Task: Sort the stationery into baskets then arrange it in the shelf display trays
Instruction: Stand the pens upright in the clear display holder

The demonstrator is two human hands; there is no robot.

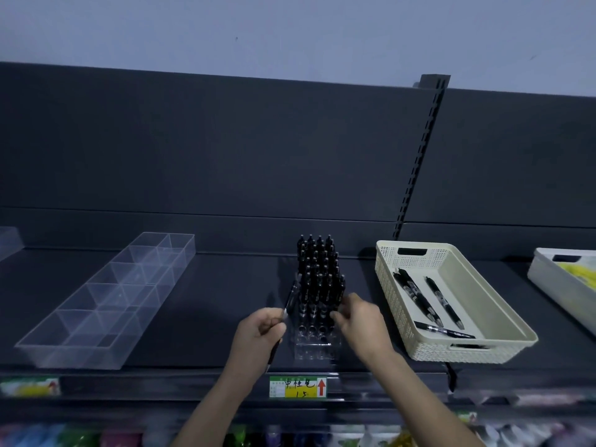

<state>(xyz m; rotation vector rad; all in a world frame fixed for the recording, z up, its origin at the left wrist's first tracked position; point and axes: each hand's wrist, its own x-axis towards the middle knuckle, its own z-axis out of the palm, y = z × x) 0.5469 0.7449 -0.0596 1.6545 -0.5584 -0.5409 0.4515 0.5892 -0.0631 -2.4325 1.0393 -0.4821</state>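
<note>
At the front edge of the dark shelf (209, 317), the left hand (261, 330) gripped a black pen (290, 301) in curled fingers, its upper end slanting toward the clear pen stand (317, 346). The right hand (361, 321) reached the stand's right side with fingers bent, though whether it pinched anything could not be told. Blurred packets (80, 437) below were cut off, the price label (298, 387) read "中性笔" and "1.5" beside a red arrow, and farther back upright pens (317, 272) filled the stand's rear rows, with loose pens (443, 301) lying in the cream basket (477, 350).
</note>
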